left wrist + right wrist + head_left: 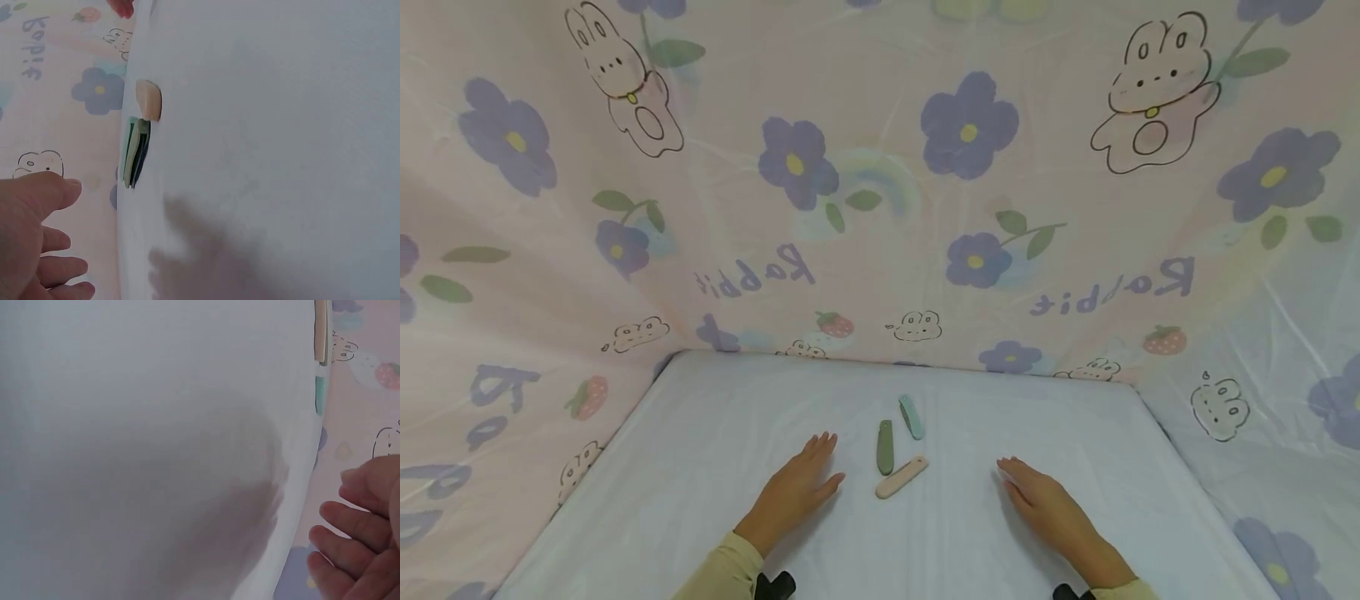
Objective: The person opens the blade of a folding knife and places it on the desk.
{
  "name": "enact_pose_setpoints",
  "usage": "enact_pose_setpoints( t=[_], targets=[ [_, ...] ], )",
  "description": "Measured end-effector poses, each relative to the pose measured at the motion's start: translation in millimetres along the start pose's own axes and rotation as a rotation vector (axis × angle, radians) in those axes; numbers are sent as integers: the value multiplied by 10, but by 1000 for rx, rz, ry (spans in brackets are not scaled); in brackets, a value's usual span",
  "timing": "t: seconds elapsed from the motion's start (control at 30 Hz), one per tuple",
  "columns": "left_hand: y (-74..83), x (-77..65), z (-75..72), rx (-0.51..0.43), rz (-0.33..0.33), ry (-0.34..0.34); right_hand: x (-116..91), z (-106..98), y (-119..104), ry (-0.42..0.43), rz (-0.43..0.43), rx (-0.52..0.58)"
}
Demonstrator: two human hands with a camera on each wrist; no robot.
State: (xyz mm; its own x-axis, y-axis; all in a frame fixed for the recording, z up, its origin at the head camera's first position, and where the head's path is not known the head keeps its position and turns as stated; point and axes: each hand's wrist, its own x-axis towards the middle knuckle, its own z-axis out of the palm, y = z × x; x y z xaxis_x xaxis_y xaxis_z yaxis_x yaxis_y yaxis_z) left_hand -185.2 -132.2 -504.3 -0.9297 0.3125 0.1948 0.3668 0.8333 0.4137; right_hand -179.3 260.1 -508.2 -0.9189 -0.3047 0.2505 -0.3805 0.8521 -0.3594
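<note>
Three slim, round-ended clip-like pieces lie on the white tabletop between my hands: a green one (885, 447), a beige one (902, 477) and a teal one (912, 417). The green and beige pieces nearly meet at their near ends, and the teal one lies farthest back. Lengthwise slots show on the green piece (139, 150) in the left wrist view. To their left, my left hand (793, 492) hovers over its shadow with fingers extended and thumb apart. On the other side, my right hand (1048, 508) holds nothing, its fingers loosely bent. Both hands are apart from the pieces.
The white-covered table (737, 400) has patterned fabric (880, 208) with rabbits and flowers rising along its back and sides. Black wrist straps (775, 586) and light sleeves (722, 571) show at my forearms.
</note>
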Motion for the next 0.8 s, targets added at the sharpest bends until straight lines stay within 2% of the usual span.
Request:
enact_pose_setpoints(
  t=[0.2,0.43,0.6,0.8],
  targets=[
    [117,118,63,5,8,-33,166,85,-103,39,-69,-2],
    [239,258,132,33,29,-110,382,208,-287,12,-98,-9],
    [270,357,210,72,26,-115,521,314,-400,4,-120,10],
    [287,411,276,94,24,-149,670,431,-551,6,-199,1]
  ],
)
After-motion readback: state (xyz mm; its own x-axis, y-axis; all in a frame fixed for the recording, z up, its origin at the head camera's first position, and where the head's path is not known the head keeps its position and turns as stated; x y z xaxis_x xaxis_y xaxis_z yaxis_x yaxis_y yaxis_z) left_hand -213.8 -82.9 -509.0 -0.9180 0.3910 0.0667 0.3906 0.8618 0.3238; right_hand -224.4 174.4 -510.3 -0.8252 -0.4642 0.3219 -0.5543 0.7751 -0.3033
